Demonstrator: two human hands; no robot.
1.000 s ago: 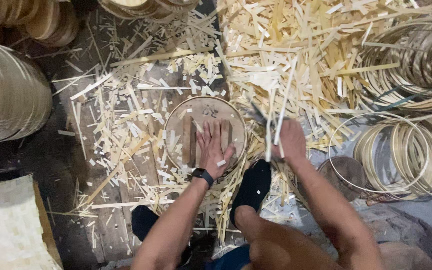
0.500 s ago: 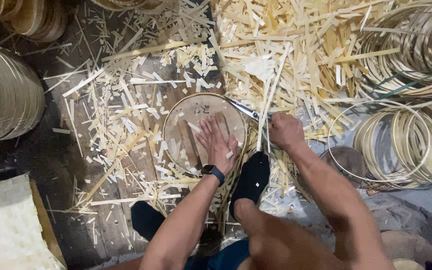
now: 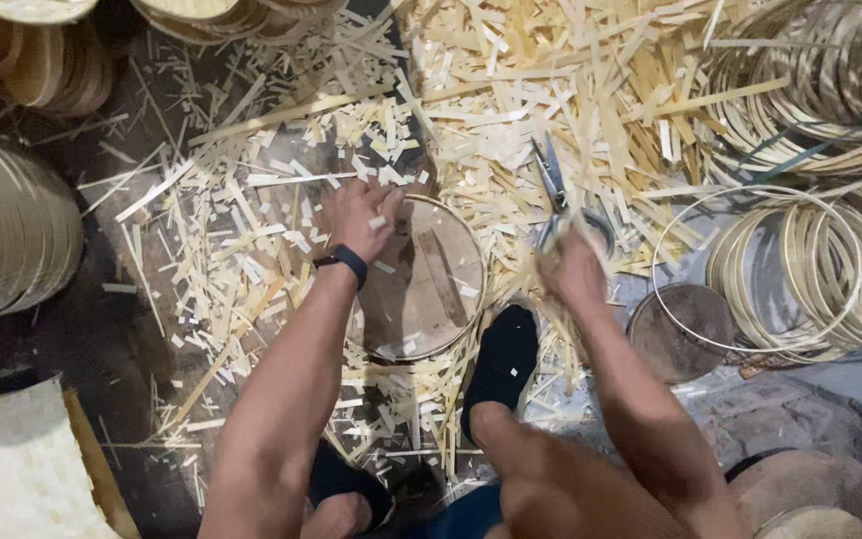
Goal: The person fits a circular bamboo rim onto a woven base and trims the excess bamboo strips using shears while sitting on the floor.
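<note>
Wooden and round, the disc [image 3: 421,284] lies flat on the floor in the scene's middle, ringed by pale bamboo offcuts [image 3: 251,220]. On its far left edge rests the left hand [image 3: 361,215], fingers loosely curled, gripping nothing. Just right of the disc, the right hand [image 3: 571,269] is closed on scissors [image 3: 551,195] pointing away, blurred. Thin hoops [image 3: 800,269] pile at the right; a black-socked foot [image 3: 501,364] sits near.
</note>
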